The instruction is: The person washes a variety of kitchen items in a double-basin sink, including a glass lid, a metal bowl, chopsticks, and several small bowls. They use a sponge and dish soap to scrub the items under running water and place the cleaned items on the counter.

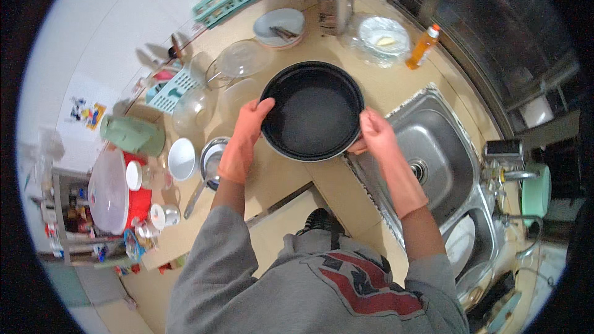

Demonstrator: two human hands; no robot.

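Observation:
A round black pan (pixel 313 111) without a visible long handle is held level between both hands, over the beige counter in front of me. My left hand (pixel 250 130), in an orange rubber glove, grips its left rim with the thumb on top. My right hand (pixel 376 132), in a matching glove, holds the right rim beside the sink; its fingers are partly hidden under the pan. The inside of the pan is dark and shows no contents. Below my left forearm sits a metal bowl (pixel 204 167) with a ladle (pixel 197 197) across it.
Right: a steel double sink (pixel 429 139) with a plate (pixel 461 246) in the smaller basin. Behind: an orange bottle (pixel 423 47), a plastic-covered bowl (pixel 384 39), an oval bowl (pixel 278 28). Left: a glass lid (pixel 243 59), a utensil basket (pixel 175 90), a green jug (pixel 133 136), a white bowl (pixel 182 159).

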